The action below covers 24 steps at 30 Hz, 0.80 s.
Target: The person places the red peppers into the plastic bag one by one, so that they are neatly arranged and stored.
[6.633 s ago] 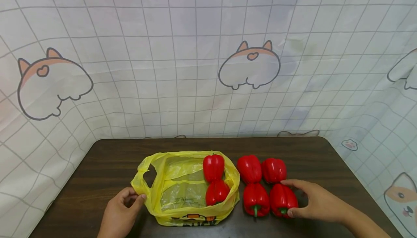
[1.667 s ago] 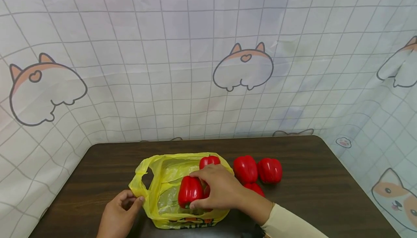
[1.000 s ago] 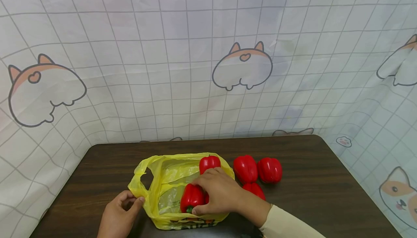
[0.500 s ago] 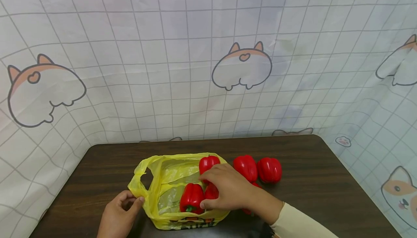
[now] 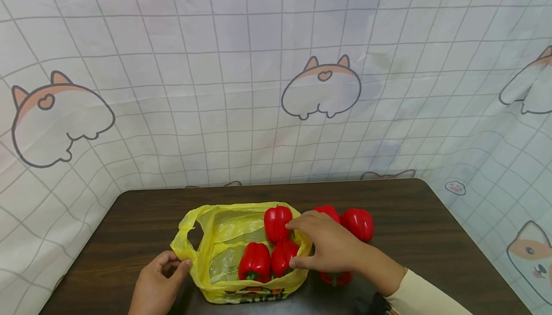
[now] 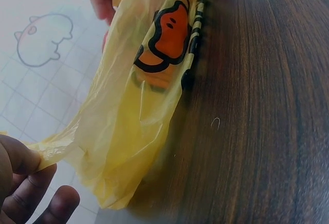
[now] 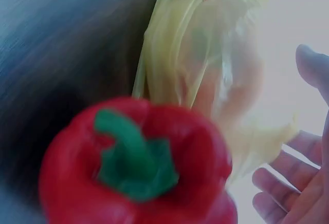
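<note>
My left hand [image 5: 159, 279] pinches the left handle edge of a yellow plastic bag [image 5: 215, 292]. In the left wrist view, the thumb and fingertips [image 6: 25, 160] hold the stretched film of the bag. Three red bell peppers lie inside: one at the back [image 5: 276, 224], one at front left [image 5: 254, 261], and one beside it [image 5: 283, 257]. My right hand [image 5: 334, 243] holds nothing and is over the bag's right rim, fingers spread. In the right wrist view, a bell pepper [image 7: 203, 152] with a green stem looms below the hand.
Outside the bag, to its right, three bell peppers stand on the dark wooden table [image 5: 422, 238]: one at the far right [image 5: 357, 224], and two partly hidden by my right hand. A white grid-patterned cloth [image 5: 241, 89] with cartoon dogs hangs behind the table.
A bell pepper from the right-hand group has been carried into the bag and let go at front left. My right hand has since drawn back rightward. The left hand keeps its hold.
</note>
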### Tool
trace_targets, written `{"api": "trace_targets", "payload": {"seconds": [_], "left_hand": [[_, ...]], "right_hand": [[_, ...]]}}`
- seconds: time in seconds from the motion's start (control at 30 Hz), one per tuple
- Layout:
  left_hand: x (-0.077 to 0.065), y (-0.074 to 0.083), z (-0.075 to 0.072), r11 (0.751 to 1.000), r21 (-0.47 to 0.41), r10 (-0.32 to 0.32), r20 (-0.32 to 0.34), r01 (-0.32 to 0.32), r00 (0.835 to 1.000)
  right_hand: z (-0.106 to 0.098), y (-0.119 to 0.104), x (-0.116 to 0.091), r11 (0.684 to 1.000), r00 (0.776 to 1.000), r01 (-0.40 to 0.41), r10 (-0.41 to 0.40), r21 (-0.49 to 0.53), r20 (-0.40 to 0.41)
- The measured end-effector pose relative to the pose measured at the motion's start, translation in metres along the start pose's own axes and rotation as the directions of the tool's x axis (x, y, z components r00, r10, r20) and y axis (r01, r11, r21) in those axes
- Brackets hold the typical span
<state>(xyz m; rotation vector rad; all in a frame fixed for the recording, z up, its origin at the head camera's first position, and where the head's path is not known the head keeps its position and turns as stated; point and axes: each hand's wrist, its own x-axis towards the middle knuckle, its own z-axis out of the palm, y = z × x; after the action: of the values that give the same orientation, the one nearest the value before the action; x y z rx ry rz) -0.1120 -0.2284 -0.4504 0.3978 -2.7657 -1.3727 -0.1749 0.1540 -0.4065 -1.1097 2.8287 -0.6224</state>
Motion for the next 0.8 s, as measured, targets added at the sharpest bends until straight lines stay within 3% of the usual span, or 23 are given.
{"api": "trace_targets", "payload": {"seconds": [0.33, 0.8], "left_hand": [[0.000, 0.000, -0.002, 1.000, 0.001, 0.029, 0.000, -0.029, 1.000], [-0.003, 0.000, -0.002, 1.000, -0.009, 0.013, -0.019, -0.013, 1.000]], "right_hand": [[-0.013, 0.023, -0.018, 1.000, 0.996, -0.019, 0.020, 0.021, -0.083], [-0.023, 0.059, -0.047, 0.992, 0.983, -0.125, 0.127, 0.029, -0.134]]}}
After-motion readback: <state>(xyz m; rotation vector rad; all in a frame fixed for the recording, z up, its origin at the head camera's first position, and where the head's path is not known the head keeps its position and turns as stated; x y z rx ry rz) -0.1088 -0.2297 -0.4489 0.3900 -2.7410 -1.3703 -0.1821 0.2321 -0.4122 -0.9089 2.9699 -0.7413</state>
